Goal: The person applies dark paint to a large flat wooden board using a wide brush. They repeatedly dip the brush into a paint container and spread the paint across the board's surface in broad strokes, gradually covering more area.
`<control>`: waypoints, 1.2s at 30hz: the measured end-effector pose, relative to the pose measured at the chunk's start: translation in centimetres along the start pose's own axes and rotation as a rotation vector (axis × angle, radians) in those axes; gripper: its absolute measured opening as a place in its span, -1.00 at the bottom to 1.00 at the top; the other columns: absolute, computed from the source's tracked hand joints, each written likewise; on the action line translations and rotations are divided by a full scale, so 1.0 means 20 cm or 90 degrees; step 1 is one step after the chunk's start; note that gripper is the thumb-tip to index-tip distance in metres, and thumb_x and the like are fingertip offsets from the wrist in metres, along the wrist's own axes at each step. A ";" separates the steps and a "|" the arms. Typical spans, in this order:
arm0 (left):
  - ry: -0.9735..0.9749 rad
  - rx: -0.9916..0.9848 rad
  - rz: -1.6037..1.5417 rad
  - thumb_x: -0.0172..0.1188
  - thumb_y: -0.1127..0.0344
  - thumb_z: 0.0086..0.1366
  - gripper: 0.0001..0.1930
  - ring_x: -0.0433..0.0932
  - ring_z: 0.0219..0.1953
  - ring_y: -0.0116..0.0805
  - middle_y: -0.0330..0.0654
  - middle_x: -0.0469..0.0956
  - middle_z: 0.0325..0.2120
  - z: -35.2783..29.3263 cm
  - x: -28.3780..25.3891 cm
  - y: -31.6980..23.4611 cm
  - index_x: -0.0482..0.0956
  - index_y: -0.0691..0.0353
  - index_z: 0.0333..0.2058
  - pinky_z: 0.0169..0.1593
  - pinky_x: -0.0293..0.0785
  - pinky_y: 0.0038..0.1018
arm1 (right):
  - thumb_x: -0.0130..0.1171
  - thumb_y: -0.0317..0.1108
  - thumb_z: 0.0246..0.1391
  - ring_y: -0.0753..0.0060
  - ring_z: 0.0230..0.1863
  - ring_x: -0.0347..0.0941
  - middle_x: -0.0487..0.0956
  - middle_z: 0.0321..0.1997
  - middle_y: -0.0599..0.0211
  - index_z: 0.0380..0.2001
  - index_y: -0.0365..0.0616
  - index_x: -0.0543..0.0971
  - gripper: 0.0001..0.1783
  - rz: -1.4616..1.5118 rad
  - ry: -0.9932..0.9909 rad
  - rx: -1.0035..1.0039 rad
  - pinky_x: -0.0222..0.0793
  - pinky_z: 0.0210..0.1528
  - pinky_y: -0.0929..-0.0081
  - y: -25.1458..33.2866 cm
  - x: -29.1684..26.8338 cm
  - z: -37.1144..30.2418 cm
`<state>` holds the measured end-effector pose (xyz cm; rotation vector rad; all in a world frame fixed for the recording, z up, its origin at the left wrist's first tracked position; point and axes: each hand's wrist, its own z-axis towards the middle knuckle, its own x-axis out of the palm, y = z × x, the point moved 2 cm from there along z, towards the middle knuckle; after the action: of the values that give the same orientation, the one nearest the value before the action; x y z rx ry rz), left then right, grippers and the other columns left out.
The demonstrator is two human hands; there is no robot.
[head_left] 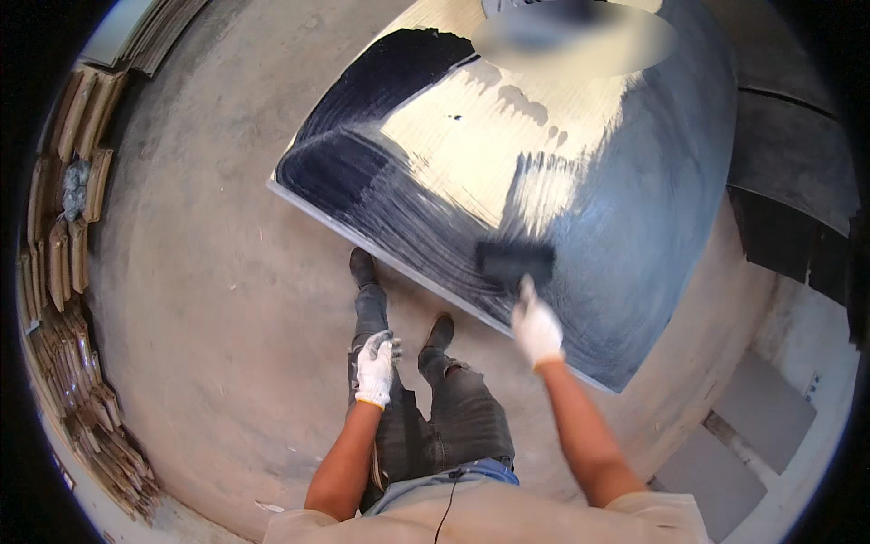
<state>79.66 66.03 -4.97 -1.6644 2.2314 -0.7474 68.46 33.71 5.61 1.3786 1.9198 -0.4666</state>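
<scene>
My right hand [538, 332], in a white knit glove with a yellow cuff, is closed on the handle of a wide black brush [515, 263]. The brush lies against a large pale board [471, 145] and is smeared by motion. Dark, streaky coating covers the board's near edge, left side and right side; the middle stays cream-coloured with grey splotches. My left hand [375, 367], gloved the same way with stained fingertips, hangs beside my thigh, off the board. Its fingers are loosely curved and apart, with nothing visible in them.
Stacked brown bundles [77, 227] line the left wall. Dark panels [775, 236] and grey flat boards [757, 408] lie at the right. A blurred patch hides part of the board's far end. My feet stand on the concrete floor [208, 272] near the board's edge.
</scene>
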 end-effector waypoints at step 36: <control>-0.090 -0.054 -0.164 0.07 0.49 0.44 -0.73 0.64 -0.31 -0.47 -0.17 0.69 -0.23 0.43 -0.33 -0.70 0.56 0.31 0.06 -0.16 0.59 -0.54 | -0.13 -0.07 0.38 -0.18 -0.09 0.65 0.68 -0.11 -0.15 0.55 0.26 -0.03 -0.27 -0.133 0.055 -0.061 0.53 0.03 -0.01 2.06 -0.08 0.49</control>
<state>97.43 67.15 -5.18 -2.0042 2.0023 -0.5774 110.12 41.22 4.68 1.1602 2.1406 -0.4137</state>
